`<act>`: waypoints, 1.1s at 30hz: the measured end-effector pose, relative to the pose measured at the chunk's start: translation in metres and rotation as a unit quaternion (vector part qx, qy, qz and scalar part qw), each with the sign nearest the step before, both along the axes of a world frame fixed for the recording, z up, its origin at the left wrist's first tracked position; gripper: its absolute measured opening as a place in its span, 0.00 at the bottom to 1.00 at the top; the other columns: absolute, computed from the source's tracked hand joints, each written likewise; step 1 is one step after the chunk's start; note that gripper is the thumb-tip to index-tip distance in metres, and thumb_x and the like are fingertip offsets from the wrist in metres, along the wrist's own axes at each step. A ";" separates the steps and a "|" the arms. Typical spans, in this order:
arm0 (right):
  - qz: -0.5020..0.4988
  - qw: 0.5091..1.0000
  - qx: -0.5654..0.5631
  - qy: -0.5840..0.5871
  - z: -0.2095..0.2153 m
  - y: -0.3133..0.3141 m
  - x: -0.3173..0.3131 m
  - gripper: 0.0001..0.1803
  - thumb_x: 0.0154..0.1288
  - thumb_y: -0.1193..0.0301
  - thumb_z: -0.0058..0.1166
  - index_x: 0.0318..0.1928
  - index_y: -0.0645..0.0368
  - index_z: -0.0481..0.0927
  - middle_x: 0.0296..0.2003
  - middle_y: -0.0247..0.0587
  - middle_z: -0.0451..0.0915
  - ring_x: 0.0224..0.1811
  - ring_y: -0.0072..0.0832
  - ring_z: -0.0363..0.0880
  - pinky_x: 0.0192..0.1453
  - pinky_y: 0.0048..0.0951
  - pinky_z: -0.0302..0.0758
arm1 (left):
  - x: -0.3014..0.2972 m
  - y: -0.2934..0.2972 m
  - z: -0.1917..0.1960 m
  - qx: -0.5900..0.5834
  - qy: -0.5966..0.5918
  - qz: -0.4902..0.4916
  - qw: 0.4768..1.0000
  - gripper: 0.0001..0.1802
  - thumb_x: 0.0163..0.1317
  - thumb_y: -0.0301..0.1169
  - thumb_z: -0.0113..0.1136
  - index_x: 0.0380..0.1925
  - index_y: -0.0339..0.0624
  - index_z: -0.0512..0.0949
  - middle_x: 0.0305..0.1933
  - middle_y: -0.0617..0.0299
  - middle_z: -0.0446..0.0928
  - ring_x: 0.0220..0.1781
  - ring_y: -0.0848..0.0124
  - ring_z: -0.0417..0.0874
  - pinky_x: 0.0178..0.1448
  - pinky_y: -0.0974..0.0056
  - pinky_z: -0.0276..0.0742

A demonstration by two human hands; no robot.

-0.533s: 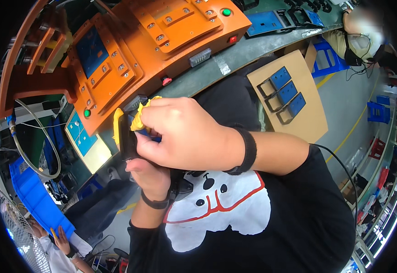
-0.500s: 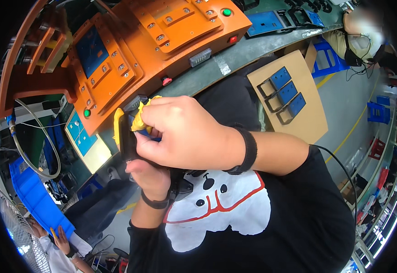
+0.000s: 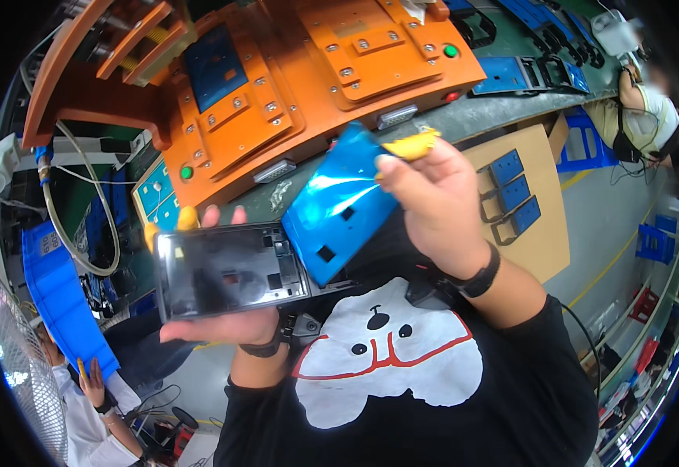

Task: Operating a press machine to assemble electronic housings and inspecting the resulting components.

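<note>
My left hand (image 3: 231, 325) supports a black plastic housing (image 3: 223, 268) from below, the thumb along its near edge and fingertips past its far edge. The housing is a shallow rectangular shell with small cutouts. Yellow covers show on some of the left fingertips. My right hand (image 3: 442, 210) pinches the upper right edge of a shiny blue panel (image 3: 336, 206) with small square holes. Yellow covering is on the right fingers too. The blue panel is tilted, its lower left edge overlapping the right end of the housing; whether they touch I cannot tell.
Ahead stands an orange machine (image 3: 277, 148) with two fixture plates, the left one bearing a blue panel (image 3: 215, 68). Finished-looking blue and black parts (image 3: 517, 191) lie on cardboard (image 3: 538, 233) at right. A blue bin (image 3: 67, 292) and a co-worker's hand (image 3: 93, 383) are at left.
My hands, together over the upright housing before, have moved apart. The housing now lies flatter on the left hand, and the right hand holds the blue panel out to the right. The view has shifted.
</note>
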State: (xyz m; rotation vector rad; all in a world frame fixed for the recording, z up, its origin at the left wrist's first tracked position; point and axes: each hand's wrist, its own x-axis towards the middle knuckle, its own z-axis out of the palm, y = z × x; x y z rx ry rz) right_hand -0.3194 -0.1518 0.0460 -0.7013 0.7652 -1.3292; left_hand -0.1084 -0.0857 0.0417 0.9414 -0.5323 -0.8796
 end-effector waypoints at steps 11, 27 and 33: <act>-0.140 0.986 0.086 0.020 -0.038 0.022 -0.097 0.08 0.71 0.74 0.55 0.48 0.61 0.76 0.39 0.35 0.80 0.42 0.21 0.80 0.49 0.25 0.78 | 0.036 0.015 0.012 -0.215 0.215 -0.190 0.933 0.57 0.57 0.79 0.41 0.77 0.57 0.47 0.77 0.42 0.53 0.73 0.32 0.59 0.68 0.28 0.63; -0.351 0.914 0.123 0.163 -0.112 0.085 -0.215 0.10 0.70 0.72 0.58 0.48 0.62 0.78 0.41 0.38 0.82 0.41 0.22 0.82 0.42 0.25 0.81 | 0.025 -0.003 0.007 -0.123 0.211 -0.266 0.932 0.62 0.58 0.73 0.49 0.77 0.44 0.37 0.78 0.42 0.48 0.75 0.38 0.58 0.68 0.28 0.66; -0.385 0.827 0.195 0.361 -0.208 0.198 -0.266 0.11 0.69 0.71 0.59 0.47 0.65 0.80 0.37 0.34 0.83 0.37 0.20 0.82 0.40 0.24 0.80 | -0.009 -0.026 0.004 0.020 0.052 -0.216 0.975 0.61 0.59 0.74 0.45 0.77 0.41 0.40 0.79 0.43 0.47 0.76 0.38 0.56 0.68 0.26 0.63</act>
